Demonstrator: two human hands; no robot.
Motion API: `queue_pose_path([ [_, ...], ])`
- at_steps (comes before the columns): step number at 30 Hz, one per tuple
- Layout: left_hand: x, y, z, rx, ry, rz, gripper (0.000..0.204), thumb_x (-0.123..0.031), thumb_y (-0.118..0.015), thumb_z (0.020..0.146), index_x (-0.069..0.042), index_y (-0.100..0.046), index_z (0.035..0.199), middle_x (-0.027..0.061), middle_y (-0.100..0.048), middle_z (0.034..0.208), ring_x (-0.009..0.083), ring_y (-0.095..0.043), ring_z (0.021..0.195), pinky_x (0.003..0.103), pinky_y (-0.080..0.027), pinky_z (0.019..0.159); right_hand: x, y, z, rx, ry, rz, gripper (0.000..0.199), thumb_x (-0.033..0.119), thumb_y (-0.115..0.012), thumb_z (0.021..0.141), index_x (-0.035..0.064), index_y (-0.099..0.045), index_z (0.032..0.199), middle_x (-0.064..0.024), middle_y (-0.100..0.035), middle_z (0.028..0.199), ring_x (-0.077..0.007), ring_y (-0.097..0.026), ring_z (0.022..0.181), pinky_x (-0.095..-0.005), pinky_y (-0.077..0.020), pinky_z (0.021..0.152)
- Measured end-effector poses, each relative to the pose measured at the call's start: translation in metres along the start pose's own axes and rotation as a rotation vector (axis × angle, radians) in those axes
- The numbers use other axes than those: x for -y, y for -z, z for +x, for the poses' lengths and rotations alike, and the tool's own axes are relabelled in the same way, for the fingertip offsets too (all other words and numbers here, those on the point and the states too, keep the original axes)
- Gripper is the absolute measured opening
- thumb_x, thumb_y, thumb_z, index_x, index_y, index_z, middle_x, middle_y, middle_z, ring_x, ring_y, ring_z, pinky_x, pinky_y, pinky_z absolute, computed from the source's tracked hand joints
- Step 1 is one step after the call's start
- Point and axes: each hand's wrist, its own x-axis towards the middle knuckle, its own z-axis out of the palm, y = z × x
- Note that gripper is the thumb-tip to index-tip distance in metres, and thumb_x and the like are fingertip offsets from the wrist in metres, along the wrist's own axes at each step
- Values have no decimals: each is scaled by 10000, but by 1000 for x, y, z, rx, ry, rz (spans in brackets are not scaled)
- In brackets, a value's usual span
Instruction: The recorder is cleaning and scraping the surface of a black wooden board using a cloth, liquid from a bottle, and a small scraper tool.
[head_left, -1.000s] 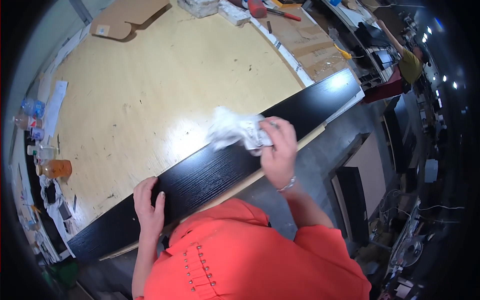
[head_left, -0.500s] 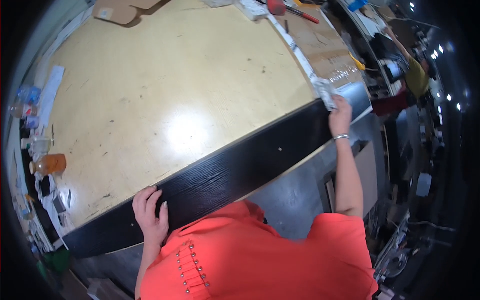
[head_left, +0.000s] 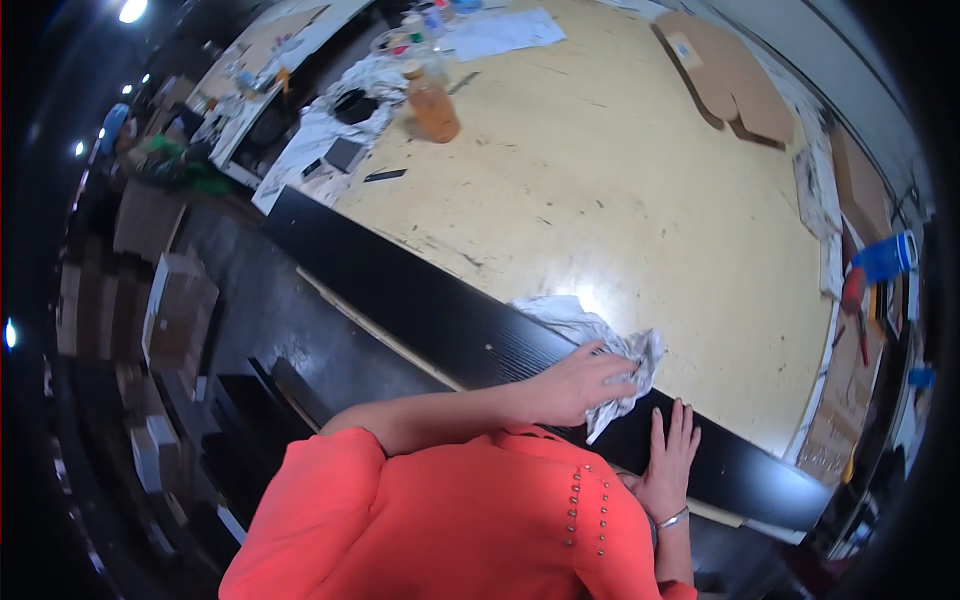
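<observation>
A long black board (head_left: 390, 270) with a wood-grain surface lies along the near edge of the pale worktable (head_left: 640, 190), slanting from far left to near right. My left hand (head_left: 572, 385) reaches across and is closed on a crumpled whitish rag with grey marks (head_left: 635, 360), which rests on the board and spills over its far edge onto the table. Beside it, my right hand (head_left: 672, 455), with a bracelet at the wrist, lies on the board with fingers spread and nothing in them. The palm side of my left hand is hidden.
At the table's left stand a jar of amber liquid (head_left: 434, 112) and a dark flat block (head_left: 345, 154) on white cloth. A cardboard cut-out (head_left: 705, 75) lies at the back right. A blue object (head_left: 884, 258) is at the right edge. Cardboard boxes (head_left: 180, 310) stand on the left floor.
The view has swung to the left. The rag was under my right hand at the board's right end; now my left hand holds it nearer the middle. My right hand has let go and lies flat.
</observation>
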Motion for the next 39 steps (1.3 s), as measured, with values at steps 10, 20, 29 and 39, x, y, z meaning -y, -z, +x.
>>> queue_pose_path([
  [10, 70, 124, -191, -636, 477, 425, 265, -225, -751, 664, -102, -693, 892, 93, -656, 867, 312, -609, 805, 417, -481, 748, 4, -12, -8, -64, 9, -158, 1038, 123, -838, 501, 121, -420, 1451, -240, -275, 1552, -459, -248, 1440, -596, -232, 1144],
  [20, 50, 119, -178, -454, 473, 595, 185, -301, -731, 702, -159, -618, 736, 56, -579, 774, 266, -571, 798, 436, -397, 717, 0, -26, -23, -73, 16, -222, 1051, 82, -809, 515, 100, -380, 1474, -272, -209, 1575, -491, -199, 1451, -604, -218, 1145],
  [29, 95, 285, -338, -1667, 689, 567, 126, -42, -647, 922, 13, -708, 1016, 77, -676, 924, 151, -619, 872, 270, -471, 831, -34, 65, -24, -63, -206, 288, 362, 14, -705, 647, 7, -721, 1009, -155, -725, 964, -283, -693, 913, -370, -535, 868],
  [39, 2, 117, -100, -588, 196, 93, 427, -195, -782, 705, -74, -614, 1078, 130, -546, 1235, 309, -531, 1165, 524, -409, 992, -59, 23, 41, -246, -165, 128, 378, 322, -756, 742, -6, -588, 658, -152, -508, 545, -292, -529, 505, -391, -395, 522],
])
